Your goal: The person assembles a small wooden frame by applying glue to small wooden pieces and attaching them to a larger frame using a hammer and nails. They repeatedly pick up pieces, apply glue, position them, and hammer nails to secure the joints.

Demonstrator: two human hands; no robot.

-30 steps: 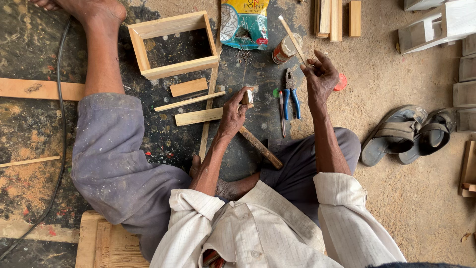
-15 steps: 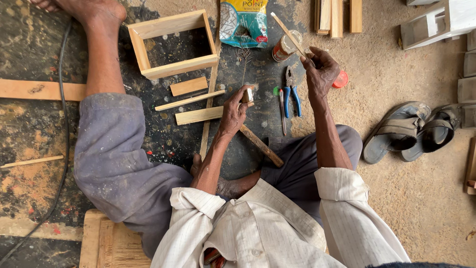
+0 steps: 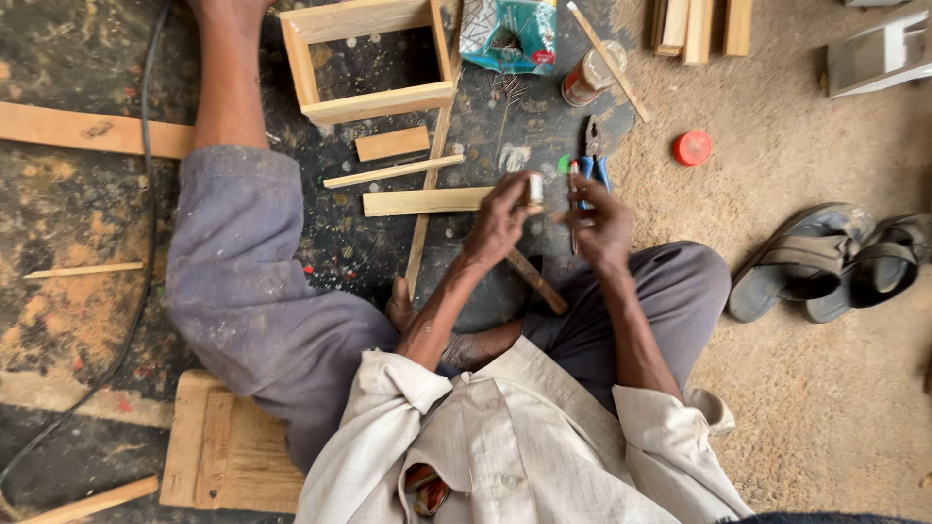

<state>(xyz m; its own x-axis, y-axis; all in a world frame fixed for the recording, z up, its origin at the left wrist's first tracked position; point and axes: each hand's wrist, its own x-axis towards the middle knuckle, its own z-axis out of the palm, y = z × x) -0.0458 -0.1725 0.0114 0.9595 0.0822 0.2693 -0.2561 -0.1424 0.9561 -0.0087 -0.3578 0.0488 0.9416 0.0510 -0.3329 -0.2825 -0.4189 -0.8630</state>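
At upper left centre we see an open wooden box frame [image 3: 367, 60], flat strips below it. Mid-frame, the left hand [image 3: 500, 221] pinches a small white cylinder [image 3: 535, 187]; just right, the right hand [image 3: 604, 221] is curled narrow (contents unclear). Above: a green-and-white pouch [image 3: 509, 34], blue-handled pliers [image 3: 594, 155], a red round lid [image 3: 692, 147].

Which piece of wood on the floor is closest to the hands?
The flat strip ending beside the left hand. The short block and thin stick lie farther off.
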